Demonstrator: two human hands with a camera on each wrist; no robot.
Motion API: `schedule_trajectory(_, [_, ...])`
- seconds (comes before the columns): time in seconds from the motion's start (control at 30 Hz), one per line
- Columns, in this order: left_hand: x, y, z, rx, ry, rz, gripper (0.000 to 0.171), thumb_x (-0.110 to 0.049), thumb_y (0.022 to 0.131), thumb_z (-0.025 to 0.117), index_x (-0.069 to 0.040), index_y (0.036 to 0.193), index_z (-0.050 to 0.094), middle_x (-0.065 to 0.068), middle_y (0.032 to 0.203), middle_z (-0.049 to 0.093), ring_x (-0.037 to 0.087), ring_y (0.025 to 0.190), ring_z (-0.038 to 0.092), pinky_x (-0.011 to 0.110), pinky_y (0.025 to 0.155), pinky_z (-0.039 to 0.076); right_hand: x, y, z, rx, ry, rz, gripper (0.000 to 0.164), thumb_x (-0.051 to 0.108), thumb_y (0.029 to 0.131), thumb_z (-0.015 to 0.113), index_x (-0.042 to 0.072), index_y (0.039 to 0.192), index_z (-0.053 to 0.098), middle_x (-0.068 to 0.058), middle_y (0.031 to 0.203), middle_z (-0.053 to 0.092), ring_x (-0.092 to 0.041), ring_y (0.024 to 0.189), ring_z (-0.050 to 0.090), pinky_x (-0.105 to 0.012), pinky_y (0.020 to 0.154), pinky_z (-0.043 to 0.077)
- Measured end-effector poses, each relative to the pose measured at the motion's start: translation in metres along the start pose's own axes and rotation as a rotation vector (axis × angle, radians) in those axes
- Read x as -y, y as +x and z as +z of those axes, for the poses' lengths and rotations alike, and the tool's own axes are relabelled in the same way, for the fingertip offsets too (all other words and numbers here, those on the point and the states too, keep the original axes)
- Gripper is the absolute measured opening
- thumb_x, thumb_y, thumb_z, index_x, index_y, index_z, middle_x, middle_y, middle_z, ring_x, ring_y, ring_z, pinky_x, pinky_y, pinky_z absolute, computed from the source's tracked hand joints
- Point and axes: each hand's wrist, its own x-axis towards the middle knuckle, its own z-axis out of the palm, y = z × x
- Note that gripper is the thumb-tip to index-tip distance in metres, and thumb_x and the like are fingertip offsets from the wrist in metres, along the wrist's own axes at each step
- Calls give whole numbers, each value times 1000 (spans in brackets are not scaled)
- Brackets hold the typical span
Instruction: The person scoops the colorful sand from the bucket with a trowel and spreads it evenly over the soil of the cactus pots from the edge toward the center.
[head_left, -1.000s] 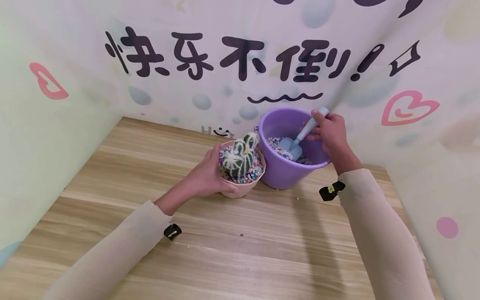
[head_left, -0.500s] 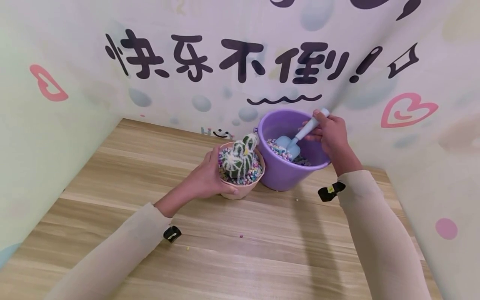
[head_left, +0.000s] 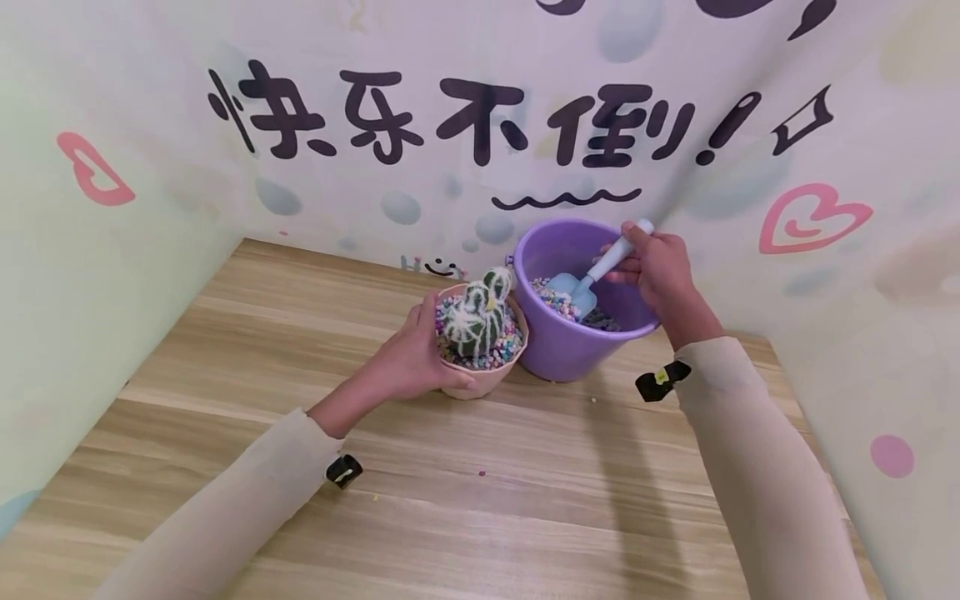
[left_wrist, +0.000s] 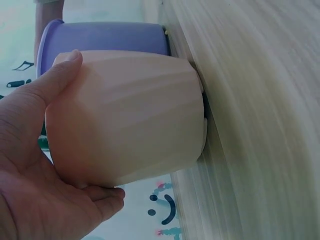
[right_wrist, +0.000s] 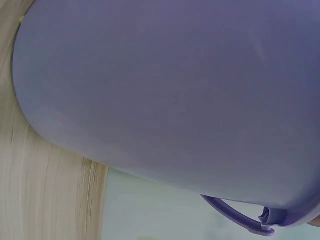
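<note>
In the head view my left hand (head_left: 408, 358) grips a pale pink flowerpot (head_left: 480, 382) from its left side, thumb at the front. A green cactus (head_left: 476, 325) with white fuzzy ribs stands in it among multicoloured pebbles (head_left: 510, 346). The left wrist view shows the flowerpot (left_wrist: 125, 115) upright on the wood, fingers and thumb around it. My right hand (head_left: 663, 267) holds the handle of a light blue toy shovel (head_left: 611, 258) over the purple bucket (head_left: 555, 354). The shovel's blade lies inside, against pebbles. In the right wrist view the bucket (right_wrist: 165, 90) hides the hand's work.
Pot and bucket stand side by side on a wooden tabletop (head_left: 420, 525), close to the printed back wall (head_left: 315, 192). Walls also rise at left and right. A few stray pebbles lie on the wood, one of them purple (head_left: 482, 473). The bucket's handle (right_wrist: 235, 215) hangs at its side.
The shovel's blade has shifted slightly left inside the bucket, showing more of the dark patch to its right. My left hand and the flowerpot look unmoved.
</note>
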Motion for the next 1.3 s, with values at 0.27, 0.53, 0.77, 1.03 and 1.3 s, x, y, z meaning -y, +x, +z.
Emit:
schedule_trajectory(0.27, [-7, -4, 10, -113, 46, -33, 127, -46, 60, 91, -11, 152, 10, 22, 139, 35, 38, 114, 54, 51, 88, 51, 5, -2, -4, -49, 88, 12, 29, 24, 97, 59, 3, 109, 43, -11, 75, 73, -24, 68, 73, -33, 57, 59])
schedule_trajectory(0.53, [-4, 1, 0, -35, 102, -10, 131, -52, 58, 90, -6, 151, 11, 24, 145, 28, 40, 123, 47, 52, 100, 46, 12, -4, -7, -87, 207, 29, 29, 20, 98, 58, 5, 119, 46, -15, 79, 72, -26, 68, 72, -37, 61, 60])
schedule_trajectory(0.77, [16, 15, -11, 72, -18, 142, 128, -39, 56, 95, -16, 152, 13, 19, 148, 25, 36, 134, 36, 54, 110, 35, 16, -4, -9, -103, 304, 38, 20, 17, 98, 58, 6, 111, 49, -17, 78, 72, -29, 67, 72, -40, 61, 60])
schedule_trajectory(1.03, [22, 13, -9, 47, -100, 161, 127, -37, 57, 95, -19, 153, 13, 16, 146, 32, 32, 133, 37, 53, 110, 35, 18, -6, -12, -127, 383, 55, 18, 18, 97, 60, 9, 110, 51, -17, 81, 71, -29, 72, 72, -41, 62, 60])
schedule_trajectory(1.3, [17, 7, -6, 26, -111, 80, 128, -36, 58, 94, -18, 153, 10, 19, 146, 30, 36, 131, 41, 54, 108, 37, 18, -16, -20, -142, 527, 62, 27, 16, 95, 63, 11, 120, 52, -18, 87, 67, -33, 73, 72, -46, 62, 59])
